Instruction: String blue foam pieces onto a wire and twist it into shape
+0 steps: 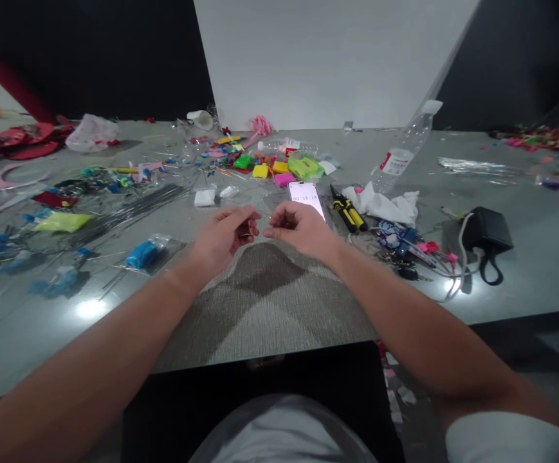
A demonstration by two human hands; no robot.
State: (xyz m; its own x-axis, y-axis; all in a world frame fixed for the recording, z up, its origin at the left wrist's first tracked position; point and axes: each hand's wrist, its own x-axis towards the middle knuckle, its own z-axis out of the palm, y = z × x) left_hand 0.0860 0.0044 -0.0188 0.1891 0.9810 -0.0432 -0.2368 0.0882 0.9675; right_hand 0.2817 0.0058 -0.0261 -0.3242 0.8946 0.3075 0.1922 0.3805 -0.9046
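Over the middle of the grey mat, my left hand and my right hand face each other with a small gap between the fingertips. The left fingers are curled in towards the thumb. On the right, thumb and forefinger come together in a pinch. Anything in either hand is too small or blurred to make out. Just behind my right hand lies a phone with a running timer on its screen. Beside it are pliers with yellow and black handles. A small white packet lies beyond my left hand.
A clear bottle stands tilted at the right, near crumpled tissue and a black box with a cable. Leftward lie a bundle of thin wires, a blue clay packet and a yellow-green packet. Colourful packets sit behind.
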